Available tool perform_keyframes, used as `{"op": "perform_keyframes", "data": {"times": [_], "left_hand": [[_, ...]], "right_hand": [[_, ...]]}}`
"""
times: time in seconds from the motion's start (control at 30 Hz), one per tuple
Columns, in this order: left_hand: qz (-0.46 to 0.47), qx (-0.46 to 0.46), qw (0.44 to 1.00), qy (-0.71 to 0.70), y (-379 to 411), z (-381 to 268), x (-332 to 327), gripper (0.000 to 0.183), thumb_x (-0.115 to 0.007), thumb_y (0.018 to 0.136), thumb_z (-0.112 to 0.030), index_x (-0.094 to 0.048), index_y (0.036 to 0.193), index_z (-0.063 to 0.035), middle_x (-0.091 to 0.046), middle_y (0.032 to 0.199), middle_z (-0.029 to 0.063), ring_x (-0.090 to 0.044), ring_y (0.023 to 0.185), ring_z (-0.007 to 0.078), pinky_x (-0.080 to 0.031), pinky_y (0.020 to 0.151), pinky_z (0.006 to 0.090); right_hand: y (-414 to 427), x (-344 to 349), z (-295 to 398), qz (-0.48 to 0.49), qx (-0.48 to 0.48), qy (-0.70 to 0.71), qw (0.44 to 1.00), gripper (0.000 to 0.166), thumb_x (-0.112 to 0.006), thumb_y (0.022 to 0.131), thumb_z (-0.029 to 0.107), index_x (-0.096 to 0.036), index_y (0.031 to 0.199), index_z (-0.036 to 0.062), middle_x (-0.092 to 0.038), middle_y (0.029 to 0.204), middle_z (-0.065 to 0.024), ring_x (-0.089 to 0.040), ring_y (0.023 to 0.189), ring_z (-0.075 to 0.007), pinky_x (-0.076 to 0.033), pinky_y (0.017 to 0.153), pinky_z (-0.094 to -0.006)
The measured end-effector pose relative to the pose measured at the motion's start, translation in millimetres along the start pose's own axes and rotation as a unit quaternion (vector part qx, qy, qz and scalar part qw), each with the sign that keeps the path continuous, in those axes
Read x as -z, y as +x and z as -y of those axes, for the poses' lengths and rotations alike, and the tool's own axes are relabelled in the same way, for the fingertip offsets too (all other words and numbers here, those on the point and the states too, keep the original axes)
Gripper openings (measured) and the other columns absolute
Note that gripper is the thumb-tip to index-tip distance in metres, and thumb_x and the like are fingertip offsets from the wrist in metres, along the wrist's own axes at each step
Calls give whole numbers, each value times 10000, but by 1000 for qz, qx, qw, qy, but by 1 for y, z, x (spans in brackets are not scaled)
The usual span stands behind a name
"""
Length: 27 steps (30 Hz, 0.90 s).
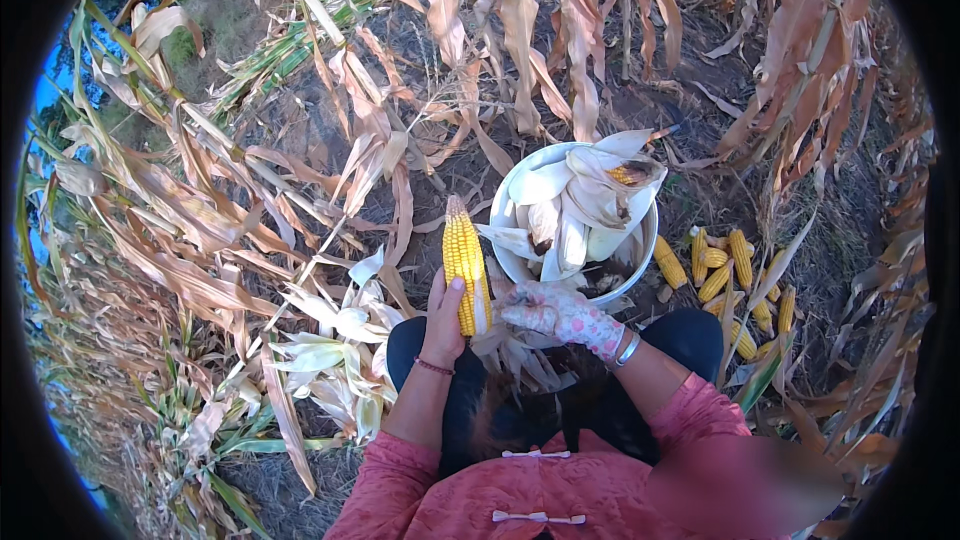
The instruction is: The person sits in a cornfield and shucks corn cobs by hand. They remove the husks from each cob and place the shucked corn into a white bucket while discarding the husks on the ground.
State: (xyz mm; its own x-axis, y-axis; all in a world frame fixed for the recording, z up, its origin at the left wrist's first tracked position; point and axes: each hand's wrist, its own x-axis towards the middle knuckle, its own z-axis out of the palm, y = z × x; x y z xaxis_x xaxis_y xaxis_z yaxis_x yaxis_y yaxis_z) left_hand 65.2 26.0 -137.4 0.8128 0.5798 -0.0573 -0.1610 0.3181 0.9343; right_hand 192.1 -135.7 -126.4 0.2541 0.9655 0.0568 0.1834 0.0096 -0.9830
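A yellow corn ear [466, 268] stands nearly upright in front of me, its kernels bare almost to the base. My left hand [445, 315] is bare and wraps the ear's lower left side, thumb across the kernels. Dry husk [517, 356] hangs down from the base of the ear over my lap. My right hand [562, 315], in a white glove with pink flowers, is closed on the husk just right of the ear. Its fingertips are partly hidden by the pale leaves. A white bucket [498, 221] holding several unhusked ears [600, 199] stands just beyond my right hand.
Several husked ears [716, 281] lie heaped on the soil right of the bucket. A pile of stripped husks [349, 360] is beside my left knee. Dry cornstalks [247, 157] lean in from the left, and others [795, 82] stand at the far side and right.
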Motion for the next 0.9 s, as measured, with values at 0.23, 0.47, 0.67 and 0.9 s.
{"op": "perform_keyframes", "data": {"times": [0.23, 0.47, 0.67, 0.9], "left_hand": [[52, -69, 985, 152, -14, 20, -30, 639, -622, 879, -304, -323, 1334, 30, -491, 1227, 99, -483, 1114, 156, -385, 966, 298], [38, -32, 995, 84, -12, 11, -29, 552, -582, 902, -254, -353, 1327, 14, -507, 1200, 80, -498, 1083, 145, -407, 937, 291], [126, 56, 987, 87, -17, 13, -23, 522, -620, 859, -211, -421, 1284, 18, -562, 1136, 90, -547, 1025, 145, -440, 895, 292], [185, -61, 878, 437, -25, -8, -41, 618, -781, 661, -171, -512, 1180, 30, -636, 1038, 117, -628, 935, 186, -486, 833, 303]], "right_hand": [[19, 5, -10, -186, -23, 347, 919, 53, -616, 869, 79, -565, 856, 71, -516, 801, 53, -439, 687, -27, -389, 605, -200], [11, -3, -3, -209, 16, 255, 944, 81, -566, 889, 129, -553, 872, 51, -504, 825, 44, -433, 739, -26, -385, 645, -189], [13, 15, -3, -276, 48, 355, 892, 432, -490, 961, 265, -412, 1330, 55, -549, 1201, -82, -538, 1091, -169, -431, 940, -330], [11, 17, -16, -159, 35, 558, 814, 302, -502, 955, 286, -520, 1102, 23, -615, 884, -129, -613, 737, -211, -523, 697, -317]]}}
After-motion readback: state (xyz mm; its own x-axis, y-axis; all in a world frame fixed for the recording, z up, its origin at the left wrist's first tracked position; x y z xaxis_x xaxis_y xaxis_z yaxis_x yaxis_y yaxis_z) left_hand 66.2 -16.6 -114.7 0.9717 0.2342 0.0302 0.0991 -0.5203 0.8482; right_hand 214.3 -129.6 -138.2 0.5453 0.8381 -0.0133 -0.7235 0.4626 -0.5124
